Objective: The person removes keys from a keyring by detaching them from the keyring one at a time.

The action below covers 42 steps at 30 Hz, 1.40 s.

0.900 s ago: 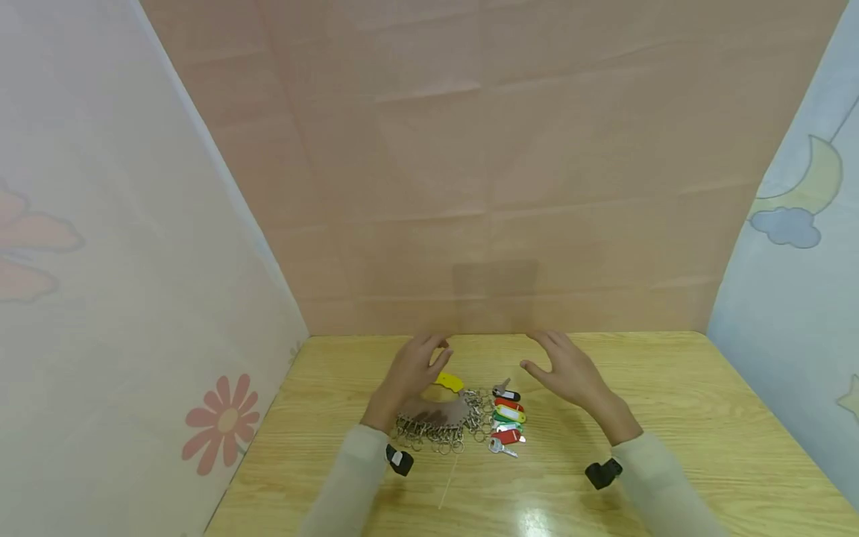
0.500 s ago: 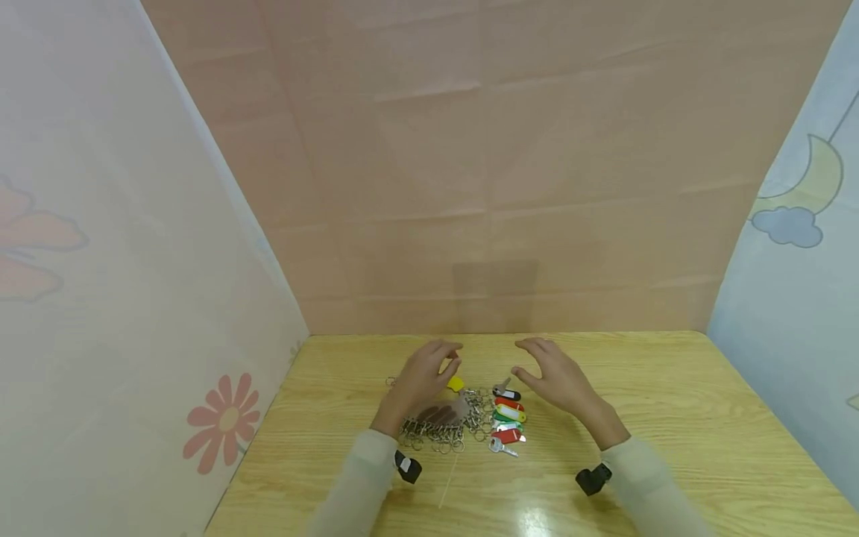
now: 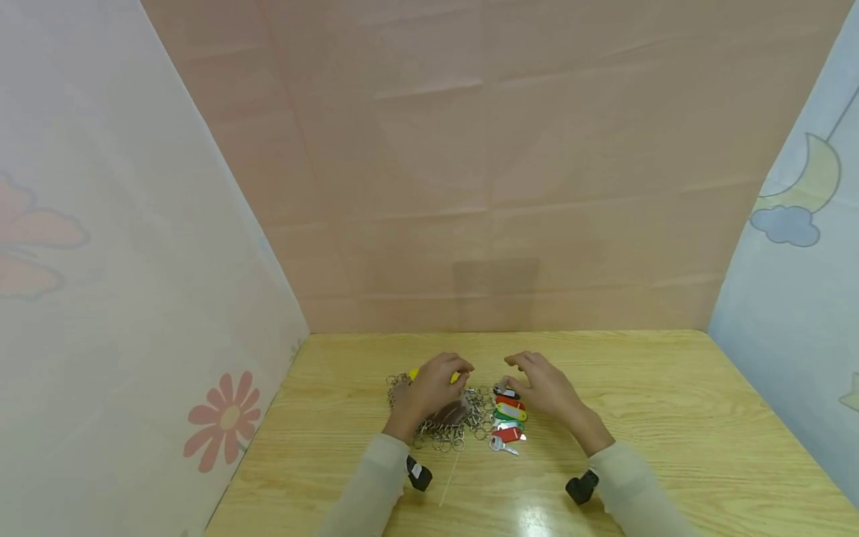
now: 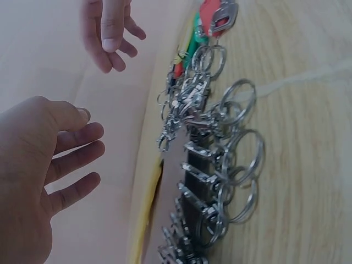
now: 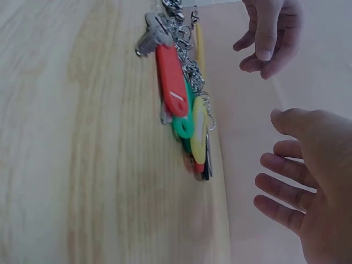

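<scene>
Right-hand fingers hover near the white-labelled yellow tag.

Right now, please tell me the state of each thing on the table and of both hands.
Left hand: raised, holding nothing.
Right hand: raised, holding nothing.
Brown holder: lying on the table, partly hidden.
Metal clips and rings: spread around the holder.
Yellow piece: partly hidden.
Coloured tags: lying in an overlapping row.
Keys: lying at both row ends; attached or loose, cannot tell.

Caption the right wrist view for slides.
Right hand and left hand, empty, near colored tags on a wood-grain table.
</scene>
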{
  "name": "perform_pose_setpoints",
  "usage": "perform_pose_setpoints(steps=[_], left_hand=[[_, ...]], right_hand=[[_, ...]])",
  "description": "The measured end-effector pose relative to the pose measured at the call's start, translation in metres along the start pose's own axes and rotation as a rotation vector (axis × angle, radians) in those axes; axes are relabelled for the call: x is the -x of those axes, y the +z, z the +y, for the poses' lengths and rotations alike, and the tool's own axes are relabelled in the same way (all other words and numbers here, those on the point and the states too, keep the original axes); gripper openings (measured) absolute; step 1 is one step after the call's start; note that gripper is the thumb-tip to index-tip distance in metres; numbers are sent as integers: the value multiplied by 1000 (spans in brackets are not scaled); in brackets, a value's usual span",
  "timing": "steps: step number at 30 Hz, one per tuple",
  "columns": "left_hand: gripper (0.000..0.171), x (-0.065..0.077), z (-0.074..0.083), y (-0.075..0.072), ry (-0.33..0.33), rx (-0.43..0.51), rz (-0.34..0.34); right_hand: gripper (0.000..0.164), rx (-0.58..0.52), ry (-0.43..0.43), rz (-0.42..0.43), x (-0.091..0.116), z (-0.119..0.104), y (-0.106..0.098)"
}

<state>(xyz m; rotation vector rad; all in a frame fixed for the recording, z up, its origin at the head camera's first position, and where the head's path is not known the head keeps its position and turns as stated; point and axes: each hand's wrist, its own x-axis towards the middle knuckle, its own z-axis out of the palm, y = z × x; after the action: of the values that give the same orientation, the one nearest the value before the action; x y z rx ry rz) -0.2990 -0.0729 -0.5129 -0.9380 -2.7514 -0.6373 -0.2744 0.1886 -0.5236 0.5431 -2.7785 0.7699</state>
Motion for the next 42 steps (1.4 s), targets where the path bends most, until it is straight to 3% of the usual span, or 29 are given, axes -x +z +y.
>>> perform_pose_setpoints(steps=[6, 11, 18, 32, 38, 42], left_hand=[[24, -1, 1, 8, -62, 10, -57], [24, -3, 2, 16, -53, -16, -92], [21, -5, 3, 24, -23, -72, -84], [21, -7, 4, 34, -48, -91, -122], [19, -8, 3, 42, -30, -174, -87], [19, -7, 5, 44, -35, -219, -98]], right_hand=[[36, 11, -36, -9, 1, 0, 10], [36, 27, -67, -6, -1, 0, 16], [33, 42, -79, -3, -5, -1, 22], [25, 152, -120, 3, -10, -10, 37], [21, 171, -134, 16, -9, -13, 39], [19, 171, -132, 11, -8, -15, 41]])
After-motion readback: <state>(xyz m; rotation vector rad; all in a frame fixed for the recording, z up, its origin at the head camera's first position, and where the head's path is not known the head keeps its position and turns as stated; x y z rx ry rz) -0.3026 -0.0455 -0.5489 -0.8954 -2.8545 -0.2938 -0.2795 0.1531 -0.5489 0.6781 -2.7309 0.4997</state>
